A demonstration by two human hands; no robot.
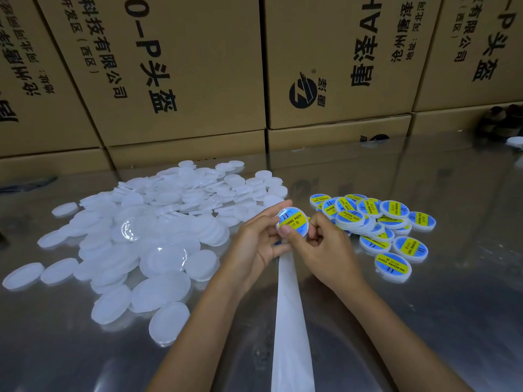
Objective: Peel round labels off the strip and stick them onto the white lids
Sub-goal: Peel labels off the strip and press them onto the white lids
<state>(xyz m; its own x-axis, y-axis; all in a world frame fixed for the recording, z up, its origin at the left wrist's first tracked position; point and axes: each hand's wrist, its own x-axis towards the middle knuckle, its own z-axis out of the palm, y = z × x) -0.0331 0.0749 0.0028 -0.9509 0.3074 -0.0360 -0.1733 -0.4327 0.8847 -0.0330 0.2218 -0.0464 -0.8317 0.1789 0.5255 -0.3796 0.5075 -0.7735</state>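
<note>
Both hands meet at the table's middle around one white lid (293, 222) that bears a blue and yellow round label. My left hand (254, 241) grips the lid from the left, fingers curled round its rim. My right hand (319, 247) holds it from the right, with the thumb pressing on the label's lower edge. A white backing strip (291, 321) hangs from under the hands toward the bottom edge. A big heap of bare white lids (158, 230) lies to the left. A pile of labelled lids (376, 224) lies to the right.
The work surface is a shiny metal table (424, 321). Stacked brown cardboard boxes (184, 80) with black print form a wall along its far edge. A dark object (501, 120) and a white lid (515, 142) sit at the far right.
</note>
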